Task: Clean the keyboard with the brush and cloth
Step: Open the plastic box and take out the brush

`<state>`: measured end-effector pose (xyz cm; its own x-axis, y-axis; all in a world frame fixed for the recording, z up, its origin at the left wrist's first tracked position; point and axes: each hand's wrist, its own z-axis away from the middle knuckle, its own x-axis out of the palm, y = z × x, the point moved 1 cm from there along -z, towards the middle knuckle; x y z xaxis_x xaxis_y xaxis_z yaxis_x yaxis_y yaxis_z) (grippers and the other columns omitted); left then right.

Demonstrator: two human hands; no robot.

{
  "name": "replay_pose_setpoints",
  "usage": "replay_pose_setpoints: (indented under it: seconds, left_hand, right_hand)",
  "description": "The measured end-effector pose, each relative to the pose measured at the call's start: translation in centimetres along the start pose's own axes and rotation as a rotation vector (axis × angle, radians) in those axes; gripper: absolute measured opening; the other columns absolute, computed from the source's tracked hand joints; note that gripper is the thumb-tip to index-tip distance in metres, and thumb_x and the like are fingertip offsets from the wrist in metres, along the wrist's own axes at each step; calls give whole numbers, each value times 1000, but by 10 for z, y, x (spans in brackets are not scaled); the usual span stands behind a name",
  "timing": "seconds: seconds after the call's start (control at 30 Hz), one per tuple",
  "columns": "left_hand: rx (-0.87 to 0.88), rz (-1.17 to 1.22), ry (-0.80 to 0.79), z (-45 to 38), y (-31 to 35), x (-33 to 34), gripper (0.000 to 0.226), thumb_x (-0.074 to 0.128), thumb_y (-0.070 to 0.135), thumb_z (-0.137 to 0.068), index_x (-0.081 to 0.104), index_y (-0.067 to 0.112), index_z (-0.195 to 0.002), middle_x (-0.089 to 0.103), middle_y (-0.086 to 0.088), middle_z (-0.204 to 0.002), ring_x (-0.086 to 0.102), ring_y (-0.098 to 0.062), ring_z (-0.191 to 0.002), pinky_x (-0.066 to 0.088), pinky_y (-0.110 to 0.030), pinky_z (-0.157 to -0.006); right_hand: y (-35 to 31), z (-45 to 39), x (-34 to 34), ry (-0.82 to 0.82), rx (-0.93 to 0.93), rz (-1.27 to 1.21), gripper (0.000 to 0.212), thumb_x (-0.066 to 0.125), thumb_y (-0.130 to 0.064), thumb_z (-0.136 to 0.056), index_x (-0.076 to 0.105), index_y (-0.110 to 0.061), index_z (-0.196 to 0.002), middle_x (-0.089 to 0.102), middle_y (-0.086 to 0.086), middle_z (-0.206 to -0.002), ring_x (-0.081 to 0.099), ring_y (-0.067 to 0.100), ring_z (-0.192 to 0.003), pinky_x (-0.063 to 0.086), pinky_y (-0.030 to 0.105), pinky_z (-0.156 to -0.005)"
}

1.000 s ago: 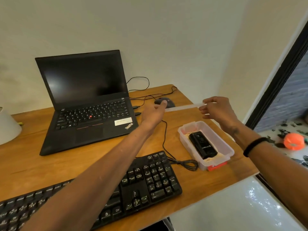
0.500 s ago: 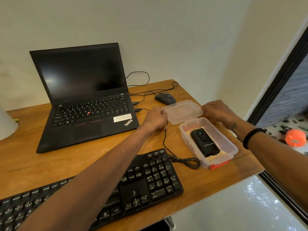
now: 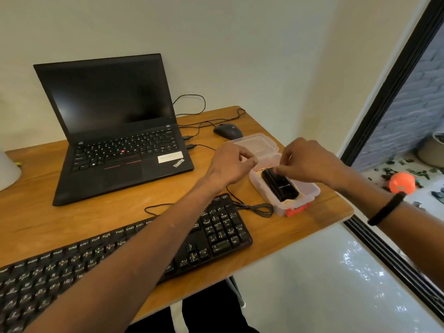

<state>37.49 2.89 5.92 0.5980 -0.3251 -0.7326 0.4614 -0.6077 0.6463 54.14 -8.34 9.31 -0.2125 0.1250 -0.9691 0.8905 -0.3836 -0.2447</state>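
Note:
A black keyboard (image 3: 216,227) lies along the near edge of the wooden desk (image 3: 36,212), partly under my left forearm. To its right stands an open clear plastic box (image 3: 310,191) with a red latch. Inside it a black case (image 3: 281,186) rests on something pale. The box's clear lid (image 3: 254,143) lies flat on the desk just behind it. My left hand (image 3: 230,162) hovers at the box's left edge, fingers loosely curled and holding nothing. My right hand (image 3: 310,162) is over the box, its fingertips at the far end of the black case; a grip is not clear.
An open black laptop (image 3: 115,140) stands at the back left, a black mouse (image 3: 228,131) behind the lid. The keyboard's coiled cable (image 3: 254,209) lies between keyboard and box. The desk ends just right of the box. A white object (image 3: 7,171) sits at the far left.
Both hands lowered the lid from the air onto the desk behind the box and let it go. They have since come back over the open box.

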Motion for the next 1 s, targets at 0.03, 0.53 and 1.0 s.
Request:
replay_pose_setpoints:
  seconds: [0.03,0.53,1.0]
  left_hand:
    - [1,-14,-1,3,0,2,18,70,34,-95,82,24,-105,76,10,-110,58,-4,-91,47,-25,-79]
    - [-28,42,50,31,3,7,27,70,36,-95,77,26,-120,72,4,-114,55,-2,-97,40,-18,-79]
    - [-356,989,211,112,23,-54,40,66,45,-98,66,23,-131,77,5,-108,73,-12,-100,59,-30,-88]
  right_hand:
    - [-3,5,5,-1,21,66,34,77,-53,-80,68,-22,-89,67,-2,-85,66,18,-77,60,41,-72]
    - [-27,30,22,141,81,174,52,79,-57,-74,64,-22,-110,66,-1,-86,63,19,-73,61,39,-68]
    - [-108,78,2,496,-181,-265,58,78,-53,-79,65,-28,-130,71,-4,-119,62,17,-109,52,33,-91]
